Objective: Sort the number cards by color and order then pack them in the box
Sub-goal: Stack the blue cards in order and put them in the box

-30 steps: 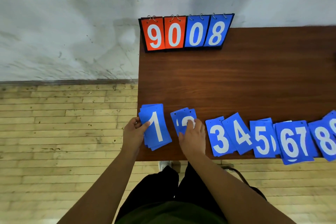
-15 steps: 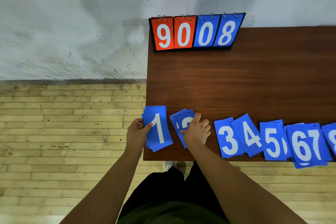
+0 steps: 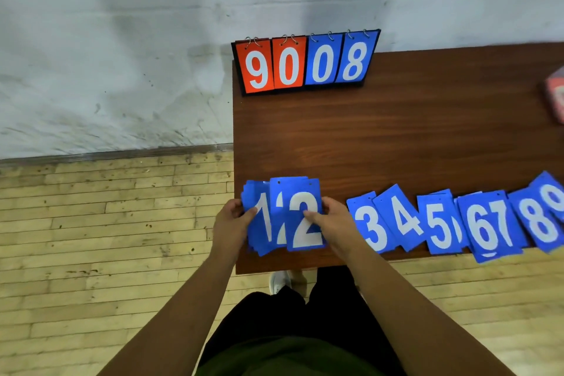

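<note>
Both hands on blue number cards at the table's near-left corner.

White shoe (image 3: 279, 282) shows on the wood floor just under the table (image 3: 396, 137) edge. L hand (image 3: 232, 223) grips the "1" stack (image 3: 259, 223) by its left edge, thumb on the face, fingers underneath. R hand (image 3: 332, 223) pinches the "2" cards (image 3: 302, 217) by the right edge, thumb on the white digit. The "2" cards overlap the right part of the "1" stack, w/ a 2nd "2" peeking out behind the top one. To the R along the near edge lies the blue row (image 3: 439, 226), 3 thru 9, fanned & overlapping, some hanging over the edge. Far-left corner: flip scoreboard (image 3: 305, 62) upright, reading red 9, 0 & blue 0, 8, by the wall. Reddish item (image 3: 555, 98) at the far R, cut off by the frame; can't tell what it is.
</note>
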### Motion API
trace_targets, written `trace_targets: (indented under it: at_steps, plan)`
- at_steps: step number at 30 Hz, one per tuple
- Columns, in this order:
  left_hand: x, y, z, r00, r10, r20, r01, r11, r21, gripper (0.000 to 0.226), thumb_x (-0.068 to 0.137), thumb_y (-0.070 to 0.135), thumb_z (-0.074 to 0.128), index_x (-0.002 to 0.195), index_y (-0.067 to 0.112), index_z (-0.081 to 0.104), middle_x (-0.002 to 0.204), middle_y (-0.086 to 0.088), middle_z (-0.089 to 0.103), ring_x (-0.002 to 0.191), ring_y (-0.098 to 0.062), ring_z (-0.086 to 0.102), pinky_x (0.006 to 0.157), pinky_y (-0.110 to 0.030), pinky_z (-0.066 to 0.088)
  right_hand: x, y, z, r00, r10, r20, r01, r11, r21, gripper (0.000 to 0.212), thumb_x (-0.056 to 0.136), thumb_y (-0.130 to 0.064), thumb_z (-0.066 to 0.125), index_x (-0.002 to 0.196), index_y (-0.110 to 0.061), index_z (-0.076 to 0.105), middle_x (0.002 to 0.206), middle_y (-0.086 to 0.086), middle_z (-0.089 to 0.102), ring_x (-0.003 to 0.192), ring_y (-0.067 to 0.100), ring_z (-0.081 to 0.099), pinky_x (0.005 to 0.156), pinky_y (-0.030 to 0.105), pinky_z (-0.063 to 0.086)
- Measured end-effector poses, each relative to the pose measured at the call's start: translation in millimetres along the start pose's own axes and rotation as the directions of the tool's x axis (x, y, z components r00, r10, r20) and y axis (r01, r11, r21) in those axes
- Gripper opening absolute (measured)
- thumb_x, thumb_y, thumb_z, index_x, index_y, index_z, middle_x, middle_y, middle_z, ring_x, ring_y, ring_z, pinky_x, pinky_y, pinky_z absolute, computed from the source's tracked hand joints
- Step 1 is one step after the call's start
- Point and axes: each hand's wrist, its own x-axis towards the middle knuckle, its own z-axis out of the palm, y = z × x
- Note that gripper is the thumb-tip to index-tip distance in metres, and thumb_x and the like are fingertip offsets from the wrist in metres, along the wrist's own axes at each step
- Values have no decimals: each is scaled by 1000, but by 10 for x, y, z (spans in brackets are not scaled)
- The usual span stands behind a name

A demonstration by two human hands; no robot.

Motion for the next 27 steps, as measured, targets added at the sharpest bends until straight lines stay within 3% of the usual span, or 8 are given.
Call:
trace_targets:
  at_steps: [5,8,12,15,17,22,25,27]
  plan:
    - [-144,162,334,959,0,284,77,963,-259,13,82,12,76,89,6,67,99,-14,73,95,-28,67,97,-55,51,-252,10,-157,981,-127,-146,90,968,-234,23,90,-32,69,107,-22,57,102,-7,66,81,1,60,58,13,46]
    - [-230,226,526,926,14,378,63,980,-190,21,82,20,78,91,4,67,105,-17,72,98,-30,67,100,-57,49,-319,105,-170,978,-140,-152,102,967,-232,37,91,-35,66,122,-20,54,110,-8,61,88,4,55,63,12,44]
    - [-324,271,732,909,47,414,-15,997,-79,23,84,23,77,102,9,71,103,-6,76,103,-29,70,96,-50,54,-319,212,-281,983,-89,-160,54,976,-212,50,92,-47,60,133,-21,49,120,-8,58,104,10,57,81,24,51]
    - [-288,264,798,950,21,311,-13,1000,-28,14,85,19,77,98,15,73,97,-1,77,95,-23,73,90,-46,58,-289,376,-511,968,-118,-222,50,957,-287,46,97,-46,51,135,-20,50,132,-2,55,117,15,53,92,29,47]
    - [-248,279,803,979,12,204,-15,1000,12,11,86,18,76,96,15,72,95,0,77,90,-20,73,84,-43,59,-231,564,-703,955,-181,-235,43,868,-494,48,99,-42,48,140,-17,46,143,1,46,130,19,44,100,33,42]
    - [-172,361,762,992,66,112,-80,989,125,18,90,25,71,103,12,67,99,3,73,83,-10,71,60,-21,52,-115,842,-821,973,-228,-40,63,426,-903,52,100,-44,40,142,-15,39,154,6,26,142,24,25,111,37,34]
    - [-109,362,740,997,37,75,-47,991,129,19,88,27,73,102,14,68,102,1,74,87,-15,72,71,-34,59,-53,802,-615,949,-300,95,189,304,-934,49,98,-44,45,135,-13,46,148,11,35,137,29,32,111,39,32]
    - [-83,367,735,998,-5,57,-1,994,106,19,87,28,75,101,17,68,102,1,73,87,-17,72,78,-42,61,14,744,-516,937,-344,64,180,316,-931,50,94,-45,52,132,-13,50,143,13,40,131,32,38,109,41,33]
